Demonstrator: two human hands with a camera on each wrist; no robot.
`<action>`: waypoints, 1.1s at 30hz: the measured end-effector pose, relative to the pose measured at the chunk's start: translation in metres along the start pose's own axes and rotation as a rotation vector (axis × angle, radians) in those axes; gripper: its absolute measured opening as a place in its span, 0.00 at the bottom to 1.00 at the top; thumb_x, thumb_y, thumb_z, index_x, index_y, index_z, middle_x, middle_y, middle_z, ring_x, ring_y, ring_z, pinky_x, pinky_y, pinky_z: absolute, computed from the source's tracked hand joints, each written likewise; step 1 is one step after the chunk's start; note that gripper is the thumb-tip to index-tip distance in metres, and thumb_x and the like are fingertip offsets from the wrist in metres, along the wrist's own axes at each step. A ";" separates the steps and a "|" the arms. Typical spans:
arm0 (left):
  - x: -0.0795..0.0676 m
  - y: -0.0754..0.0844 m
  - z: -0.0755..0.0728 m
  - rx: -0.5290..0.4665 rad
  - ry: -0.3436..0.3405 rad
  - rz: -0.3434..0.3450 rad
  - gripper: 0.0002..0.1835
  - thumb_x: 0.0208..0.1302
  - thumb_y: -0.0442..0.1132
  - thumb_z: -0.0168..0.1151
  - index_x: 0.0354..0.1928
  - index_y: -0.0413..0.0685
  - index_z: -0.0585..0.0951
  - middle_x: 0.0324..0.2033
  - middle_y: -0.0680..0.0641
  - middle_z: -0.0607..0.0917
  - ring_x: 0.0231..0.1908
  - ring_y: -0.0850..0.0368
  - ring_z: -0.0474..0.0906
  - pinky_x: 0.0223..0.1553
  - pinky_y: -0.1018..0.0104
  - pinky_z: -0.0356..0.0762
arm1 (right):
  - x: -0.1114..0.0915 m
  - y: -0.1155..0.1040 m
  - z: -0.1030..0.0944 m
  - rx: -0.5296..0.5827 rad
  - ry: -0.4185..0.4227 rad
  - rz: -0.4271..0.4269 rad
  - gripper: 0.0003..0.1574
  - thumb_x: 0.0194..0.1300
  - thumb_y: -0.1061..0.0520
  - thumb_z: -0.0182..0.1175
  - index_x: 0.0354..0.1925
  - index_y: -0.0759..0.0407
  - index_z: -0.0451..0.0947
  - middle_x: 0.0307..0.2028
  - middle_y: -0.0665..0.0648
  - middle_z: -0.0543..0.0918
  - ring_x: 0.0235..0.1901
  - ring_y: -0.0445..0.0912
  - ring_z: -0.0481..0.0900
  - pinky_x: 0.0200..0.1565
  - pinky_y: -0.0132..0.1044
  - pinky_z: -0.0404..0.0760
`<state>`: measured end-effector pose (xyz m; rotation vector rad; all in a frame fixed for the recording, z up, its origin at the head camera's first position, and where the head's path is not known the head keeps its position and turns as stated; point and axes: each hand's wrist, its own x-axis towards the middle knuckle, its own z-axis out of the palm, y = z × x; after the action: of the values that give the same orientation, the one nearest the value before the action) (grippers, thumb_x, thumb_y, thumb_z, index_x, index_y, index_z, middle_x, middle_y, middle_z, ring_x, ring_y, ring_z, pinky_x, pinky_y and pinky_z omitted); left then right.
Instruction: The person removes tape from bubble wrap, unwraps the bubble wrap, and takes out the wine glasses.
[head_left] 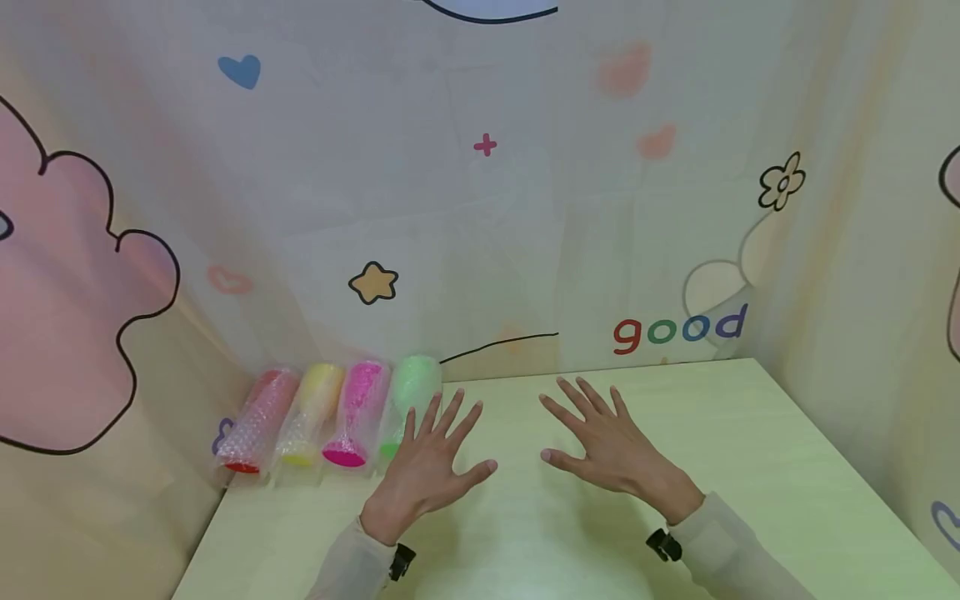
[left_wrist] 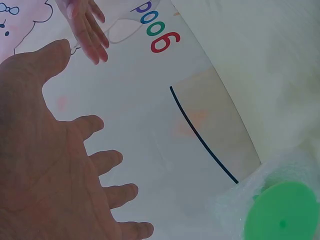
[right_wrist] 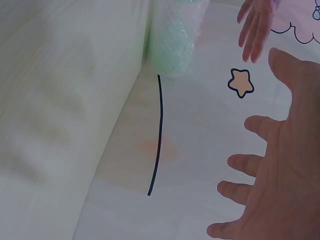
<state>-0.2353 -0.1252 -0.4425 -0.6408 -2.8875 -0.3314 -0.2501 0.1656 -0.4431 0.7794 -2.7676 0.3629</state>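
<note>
While our left hand (head_left: 423,479) part-hides the green bundle (head_left: 417,383) in head view, left-wrist catches its end (left_wrist: 282,215); both hands' fingers (head_left: 564,413) splay wide.

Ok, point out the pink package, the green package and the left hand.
Pink package (head_left: 358,412): head view, on the middle of its wrapped side.
Green package (right_wrist: 176,39): right wrist view, on its bubble-wrapped side.
Left hand (head_left: 429,467): head view, on the back of the hand.

Word "good" (head_left: 683,328) on patterned backdrop (head_left: 525,250)
</note>
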 end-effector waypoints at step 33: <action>0.016 -0.055 0.015 -0.035 0.021 -0.162 0.44 0.64 0.63 0.56 0.77 0.51 0.56 0.77 0.40 0.54 0.76 0.34 0.48 0.70 0.33 0.55 | 0.010 -0.012 0.017 0.030 -0.042 -0.087 0.46 0.62 0.37 0.63 0.73 0.46 0.61 0.69 0.58 0.69 0.70 0.58 0.65 0.67 0.62 0.64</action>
<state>-0.2753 -0.1636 -0.4634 -0.4064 -2.9264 -0.4073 -0.2552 0.1461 -0.4541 0.9212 -2.7620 0.3765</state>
